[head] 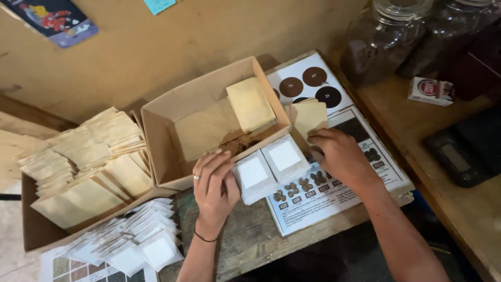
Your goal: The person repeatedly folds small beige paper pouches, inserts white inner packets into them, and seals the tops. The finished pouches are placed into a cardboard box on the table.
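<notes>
My left hand [214, 185] rests with fingers together against the front wall of an open cardboard box [156, 141] and touches the left of two small white packets [253, 175] lying side by side. The second white packet [284, 155] lies next to it. My right hand [339, 156] pinches a stack of tan paper pouches [308, 117] standing just right of the box. Inside the box lie more tan pouches [250, 103] and some brown loose material [242, 143].
A tray of several tan pouches [88, 167] sits at left, with a fan of white packets [135, 240] in front. A printed chart [334, 193] covers the wooden table. Glass jars [386, 36], a small red-and-white box [430, 90] and a dark scale [467, 149] stand at right.
</notes>
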